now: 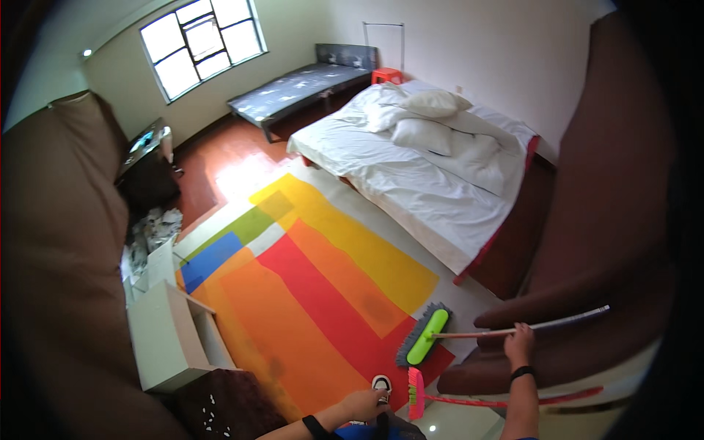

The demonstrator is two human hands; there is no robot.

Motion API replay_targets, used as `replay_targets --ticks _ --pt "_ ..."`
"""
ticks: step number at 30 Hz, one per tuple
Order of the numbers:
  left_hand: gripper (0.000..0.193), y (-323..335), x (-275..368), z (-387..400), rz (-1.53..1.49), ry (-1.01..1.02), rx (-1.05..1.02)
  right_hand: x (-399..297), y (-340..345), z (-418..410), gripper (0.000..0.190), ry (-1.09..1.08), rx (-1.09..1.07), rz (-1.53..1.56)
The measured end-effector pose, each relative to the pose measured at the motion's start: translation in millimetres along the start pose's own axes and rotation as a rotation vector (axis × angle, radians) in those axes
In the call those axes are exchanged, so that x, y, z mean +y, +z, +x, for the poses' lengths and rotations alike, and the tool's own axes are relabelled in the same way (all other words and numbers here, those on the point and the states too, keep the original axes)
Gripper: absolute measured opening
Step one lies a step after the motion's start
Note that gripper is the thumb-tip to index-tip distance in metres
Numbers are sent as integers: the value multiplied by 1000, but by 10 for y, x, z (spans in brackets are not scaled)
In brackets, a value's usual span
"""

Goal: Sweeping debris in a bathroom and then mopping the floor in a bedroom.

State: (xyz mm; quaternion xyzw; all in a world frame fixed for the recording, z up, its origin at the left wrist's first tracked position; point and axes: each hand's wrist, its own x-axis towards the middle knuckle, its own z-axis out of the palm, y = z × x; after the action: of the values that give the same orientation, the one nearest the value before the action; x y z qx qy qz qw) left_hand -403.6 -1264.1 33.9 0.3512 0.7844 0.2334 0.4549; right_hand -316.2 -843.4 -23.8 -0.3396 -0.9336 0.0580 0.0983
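Observation:
My right hand [520, 346] is closed around the pole [467, 334] of a flat mop at the right. The mop's lime-green head [427, 340] has a grey fringed pad, which rests at the edge of the colourful rug [308, 352]. A broom with a pink-red head [416, 393] and a red handle [467, 402] lies close by, its handle passing behind my right forearm. My left hand [363, 406] is low in front of my body, above a shoe [381, 383]. Its fingers are partly hidden, and whether they hold anything cannot be made out.
A bed with rumpled white bedding [385, 159] stands right of the rug. Farther back are a dark bed frame [302, 85] and a red stool [387, 75]. A white cabinet [165, 341] borders the rug at left. Brown curtains [610, 181] hang on both sides.

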Motion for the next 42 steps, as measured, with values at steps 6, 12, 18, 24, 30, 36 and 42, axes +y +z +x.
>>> replay_targets --ticks 6,12,18,24,30,36,42 --pt "46 -82 -123 -79 -17 -146 31 574 57 -119 69 449 -529 -307" --pt "46 -164 -70 39 -23 -203 19 526 241 275 93 1050 -73 1132" --pt "42 -281 172 187 -18 -152 84 886 415 620 85 1082 241 1364" --pt "41 -424 129 318 -48 -152 52 657 909 687 44 938 280 1303" --pt "70 -805 358 325 -122 115 603 -2041 378 178 13 153 -95 1347" --pt "57 -1508 345 344 -552 407 930 -3021 1293 -48 15 -312 -238 1071" --pt "20 -2198 -524 246 -853 166 527 -3482 1868 50 22 -406 -469 696"
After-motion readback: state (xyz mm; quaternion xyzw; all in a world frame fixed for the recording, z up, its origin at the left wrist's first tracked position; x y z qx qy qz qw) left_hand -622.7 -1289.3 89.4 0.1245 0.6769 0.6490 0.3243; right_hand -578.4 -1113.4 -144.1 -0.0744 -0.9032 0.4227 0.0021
